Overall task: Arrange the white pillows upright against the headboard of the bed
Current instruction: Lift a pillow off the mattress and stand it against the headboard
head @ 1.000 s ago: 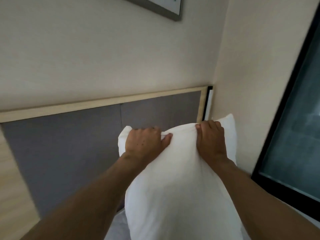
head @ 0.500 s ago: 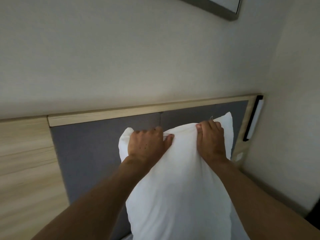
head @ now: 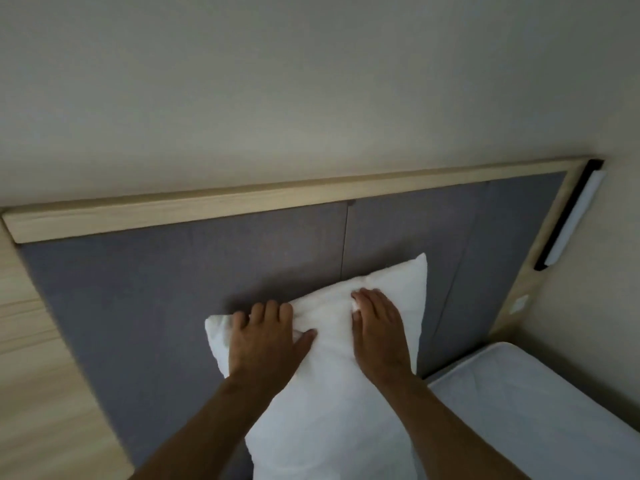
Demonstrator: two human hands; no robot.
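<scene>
A white pillow (head: 332, 393) stands upright against the grey padded headboard (head: 173, 289), which has a light wood top rail. My left hand (head: 266, 341) lies on the pillow's upper left part, fingers curled over its top edge and thumb pressed into the fabric. My right hand (head: 377, 330) rests on the upper right part with fingers together, gripping the top. The pillow's top right corner sticks up higher than the left. Its bottom is out of view.
The white mattress (head: 536, 417) shows at the lower right, next to the beige side wall. A long black-and-white wall fitting (head: 571, 216) runs beside the headboard's right edge. Light wood panelling (head: 31, 358) borders the headboard on the left.
The pillow has gone down and back against the headboard, top now tilted left-low. My hands have loosened from a tight pinch to a flatter hold. The view has shifted; the mattress now shows.
</scene>
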